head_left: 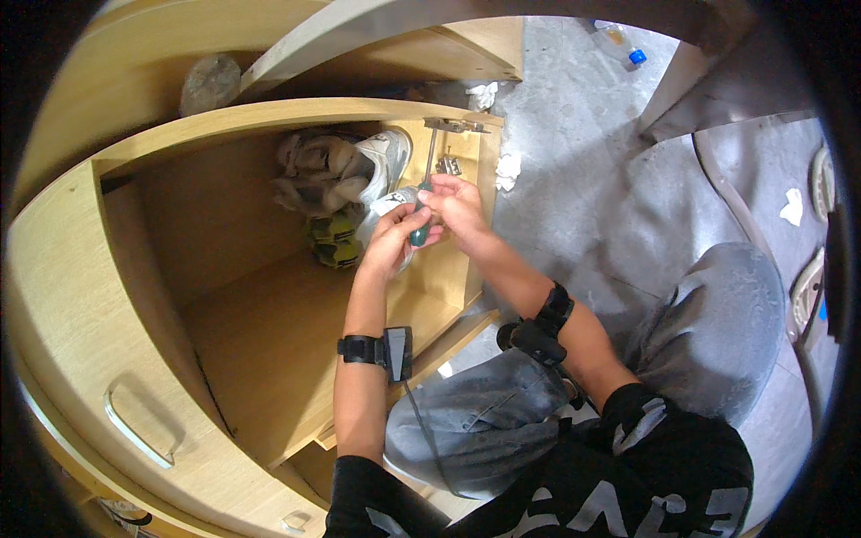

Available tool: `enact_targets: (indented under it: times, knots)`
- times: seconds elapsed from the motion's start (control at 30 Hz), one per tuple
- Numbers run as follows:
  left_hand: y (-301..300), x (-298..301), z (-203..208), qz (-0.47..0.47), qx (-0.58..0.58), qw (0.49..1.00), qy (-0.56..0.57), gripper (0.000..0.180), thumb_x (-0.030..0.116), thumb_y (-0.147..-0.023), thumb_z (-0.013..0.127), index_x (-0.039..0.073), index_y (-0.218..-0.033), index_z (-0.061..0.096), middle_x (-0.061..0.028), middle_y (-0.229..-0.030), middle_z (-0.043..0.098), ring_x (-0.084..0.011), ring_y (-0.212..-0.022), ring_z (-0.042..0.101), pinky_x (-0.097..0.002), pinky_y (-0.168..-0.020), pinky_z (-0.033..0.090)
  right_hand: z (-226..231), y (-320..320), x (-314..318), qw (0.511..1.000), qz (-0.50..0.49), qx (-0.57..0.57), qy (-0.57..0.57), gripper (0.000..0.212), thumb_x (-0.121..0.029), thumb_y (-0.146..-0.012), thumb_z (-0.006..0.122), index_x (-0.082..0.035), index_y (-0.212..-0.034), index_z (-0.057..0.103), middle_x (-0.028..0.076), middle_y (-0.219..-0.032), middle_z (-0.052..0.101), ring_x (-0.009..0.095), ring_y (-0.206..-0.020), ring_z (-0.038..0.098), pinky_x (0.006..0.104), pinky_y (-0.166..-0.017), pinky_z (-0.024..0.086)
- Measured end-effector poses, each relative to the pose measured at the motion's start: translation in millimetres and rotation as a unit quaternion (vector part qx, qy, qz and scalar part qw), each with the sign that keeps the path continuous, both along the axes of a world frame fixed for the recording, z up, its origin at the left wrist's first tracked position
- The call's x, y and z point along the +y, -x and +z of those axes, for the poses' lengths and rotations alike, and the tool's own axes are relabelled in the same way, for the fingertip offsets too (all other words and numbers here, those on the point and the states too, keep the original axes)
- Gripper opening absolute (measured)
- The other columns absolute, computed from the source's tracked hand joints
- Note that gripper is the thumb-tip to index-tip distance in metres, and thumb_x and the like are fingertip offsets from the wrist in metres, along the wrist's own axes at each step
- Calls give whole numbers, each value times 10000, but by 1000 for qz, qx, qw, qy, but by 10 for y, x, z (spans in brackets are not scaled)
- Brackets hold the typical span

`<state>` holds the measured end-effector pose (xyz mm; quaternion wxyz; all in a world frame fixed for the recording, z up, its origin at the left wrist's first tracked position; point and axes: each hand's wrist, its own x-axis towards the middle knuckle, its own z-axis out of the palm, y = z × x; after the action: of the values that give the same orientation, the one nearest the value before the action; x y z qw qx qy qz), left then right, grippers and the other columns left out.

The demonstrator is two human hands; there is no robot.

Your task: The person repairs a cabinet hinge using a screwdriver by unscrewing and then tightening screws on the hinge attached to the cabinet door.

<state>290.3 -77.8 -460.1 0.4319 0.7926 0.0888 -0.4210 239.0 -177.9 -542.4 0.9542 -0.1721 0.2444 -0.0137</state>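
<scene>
Both of my hands are on a screwdriver (420, 235) with a dark green handle and a metal shaft. My left hand (389, 237) closes around the handle, while my right hand (459, 208) pinches it near the base of the shaft. The shaft points away from me, and its tip reaches a metal hinge (456, 126) at the edge of the wooden cabinet (296, 112). Whether the tip sits in a screw is too small to tell. A second metal fitting (448, 166) is on the light wood panel just beyond my right hand.
Inside the cabinet lie white and grey sneakers (389, 154) and a yellow-black item (334, 240). A drawer front with a metal handle (130, 432) is at the left. Crumpled tissues (508, 170) and a plastic bottle (621, 43) lie on the grey floor, with a curved grey frame overhead.
</scene>
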Motion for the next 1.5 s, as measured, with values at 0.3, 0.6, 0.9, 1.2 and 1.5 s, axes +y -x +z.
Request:
enact_targets:
  times: [0.3, 0.6, 0.9, 1.2, 1.5]
  knots:
    - [-79, 188, 122, 55, 263, 950, 162, 425, 325, -885, 499, -36, -1109, 519, -121, -937, 617, -195, -705, 622, -243, -537, 489, -173, -30, 42, 985, -16, -98, -138, 406, 2, -884, 454, 71, -1263, 325, 209, -1056, 582, 270, -963, 593, 342, -828, 502]
    - [157, -81, -30, -32, -102, 986, -131, 164, 153, -859, 590, 15, -933, 538, -73, -817, 639, -126, -615, 600, -199, -476, 422, -295, -97, 24, 991, -75, -33, -109, 396, -116, -876, 441, 49, -1231, 381, 228, -1115, 577, 262, -1025, 576, 346, -934, 413]
    - [64, -53, -121, 199, 235, 913, 268, 250, 284, -895, 531, 34, -906, 528, -19, -613, 454, -65, -398, 337, -190, -342, 232, -431, -13, -93, 992, -92, 29, -82, 268, -177, -870, 411, -13, -1029, 551, 136, -973, 661, 176, -874, 612, 275, -782, 439]
    - [200, -221, -283, -26, -223, 974, -25, 256, 327, -878, 544, 84, -797, 528, 10, -514, 421, -75, -422, 385, -194, -334, 268, -403, -19, -129, 993, -98, 14, -71, 244, -153, -845, 432, -10, -991, 565, 143, -933, 662, 187, -831, 611, 271, -757, 449]
    - [147, -138, -342, -213, -503, 804, -235, 465, 448, -872, 496, 9, -745, 580, -215, -559, 562, -342, -458, 554, -393, -426, 440, -326, 0, -112, 992, -96, 26, -81, 213, -107, -831, 446, -1, -976, 560, 139, -893, 655, 175, -784, 608, 269, -730, 467]
